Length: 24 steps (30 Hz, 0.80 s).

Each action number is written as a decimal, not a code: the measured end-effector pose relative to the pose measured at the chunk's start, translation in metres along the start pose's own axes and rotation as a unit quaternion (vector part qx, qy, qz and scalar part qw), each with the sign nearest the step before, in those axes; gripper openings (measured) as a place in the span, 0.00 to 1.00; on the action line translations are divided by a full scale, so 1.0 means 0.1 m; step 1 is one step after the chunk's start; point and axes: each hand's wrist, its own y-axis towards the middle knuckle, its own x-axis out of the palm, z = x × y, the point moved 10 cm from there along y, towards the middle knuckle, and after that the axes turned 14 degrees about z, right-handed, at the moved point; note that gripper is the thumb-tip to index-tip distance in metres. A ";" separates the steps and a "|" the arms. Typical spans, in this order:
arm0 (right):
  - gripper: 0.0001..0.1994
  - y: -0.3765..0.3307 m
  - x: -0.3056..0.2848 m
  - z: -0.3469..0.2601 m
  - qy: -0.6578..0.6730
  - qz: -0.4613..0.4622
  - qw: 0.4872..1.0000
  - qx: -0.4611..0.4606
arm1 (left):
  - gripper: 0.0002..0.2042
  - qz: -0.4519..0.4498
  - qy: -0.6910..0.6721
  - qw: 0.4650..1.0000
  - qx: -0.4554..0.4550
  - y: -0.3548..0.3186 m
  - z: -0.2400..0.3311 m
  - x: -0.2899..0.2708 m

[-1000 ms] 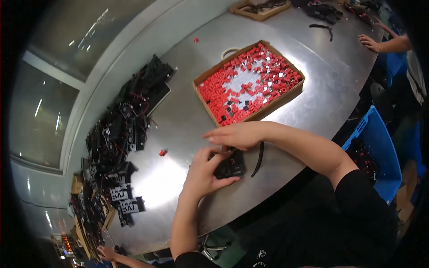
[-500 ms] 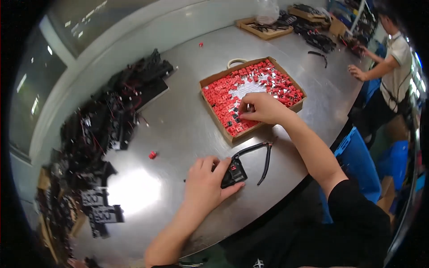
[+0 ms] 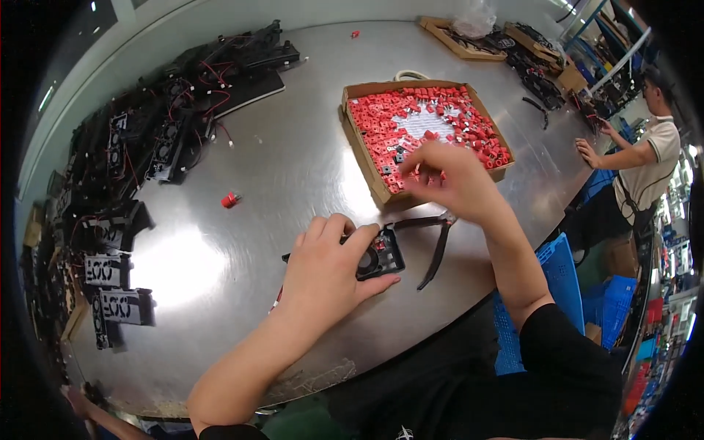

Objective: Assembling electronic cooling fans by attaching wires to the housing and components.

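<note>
My left hand (image 3: 330, 257) holds a black plastic fan unit (image 3: 389, 258) down on the metal table, its thumb along the near edge and its fingers over the far side. A small red part shows in the unit. My right hand (image 3: 460, 180) hovers at the near edge of a cardboard box (image 3: 359, 165) full of small red connector-like parts (image 3: 378, 132). Its fingers are bent and smeared by motion, so whether they hold a part is unclear. Between the hands lie black-handled pliers (image 3: 438, 257), one handle reaching close to the fan unit.
A loose red part (image 3: 231, 199) lies left of my left hand, another (image 3: 355, 34) at the back. Black fan assemblies with wires (image 3: 169, 125) crowd the left side. At the right stands a co-worker (image 3: 645, 154), with blue crates (image 3: 565, 286) below the table edge.
My right hand has lifted back from the red parts toward me. My left hand stays on the fan unit. The whole view has shifted.
</note>
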 end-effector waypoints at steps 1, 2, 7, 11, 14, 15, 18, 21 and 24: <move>0.10 -0.12 0.09 -0.16 0.039 -0.034 0.999 -0.006 | 0.31 0.000 0.001 1.000 -0.001 0.03 0.00 0.01; 0.11 -0.21 0.21 -0.27 0.078 -0.068 0.995 -0.010 | 0.30 0.015 0.014 1.000 -0.016 0.05 -0.04 -0.02; 0.10 -0.36 0.45 -0.47 0.032 -0.078 0.980 -0.182 | 0.32 0.019 0.013 0.998 -0.058 0.10 -0.15 -0.05; 0.10 -0.38 0.46 -0.48 0.025 -0.060 0.980 -0.189 | 0.32 0.019 0.014 0.998 -0.054 0.10 -0.14 -0.06; 0.10 -0.37 0.49 -0.47 0.027 -0.074 0.983 -0.166 | 0.32 0.016 0.017 0.998 -0.056 0.09 -0.15 -0.05; 0.10 -0.39 0.50 -0.47 0.028 -0.076 0.983 -0.166 | 0.31 0.017 0.017 0.998 -0.057 0.08 -0.15 -0.05; 0.10 -0.41 0.51 -0.51 0.017 -0.066 0.982 -0.178 | 0.31 0.015 0.015 0.998 -0.057 0.09 -0.16 -0.05; 0.10 -0.44 0.50 -0.61 -0.012 -0.036 0.978 -0.207 | 0.31 0.018 0.011 0.998 -0.056 0.11 -0.15 -0.04; 0.10 -0.43 0.47 -0.61 -0.024 -0.021 0.983 -0.183 | 0.32 0.041 0.019 0.999 -0.023 0.13 -0.13 -0.07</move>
